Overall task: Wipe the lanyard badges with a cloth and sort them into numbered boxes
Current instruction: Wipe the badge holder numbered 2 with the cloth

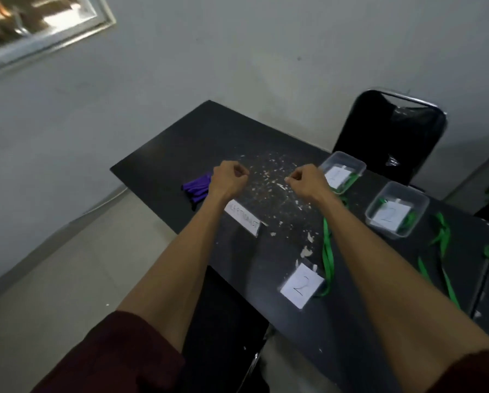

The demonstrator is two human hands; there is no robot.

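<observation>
Left hand (228, 178) fingers curled in a fist, holding nothing, right hand (308, 180) the same, both over table (158, 157)

We see a matte black rectangular table (181, 143) strewn with small pale flakes (269, 177) near its middle, a black padded chair with a shiny metal frame (388, 131) beyond its far edge, a plain grey wall (209, 52), a white-framed window (39, 24) at upper left, and a pale tiled floor (53, 265) below.
</observation>
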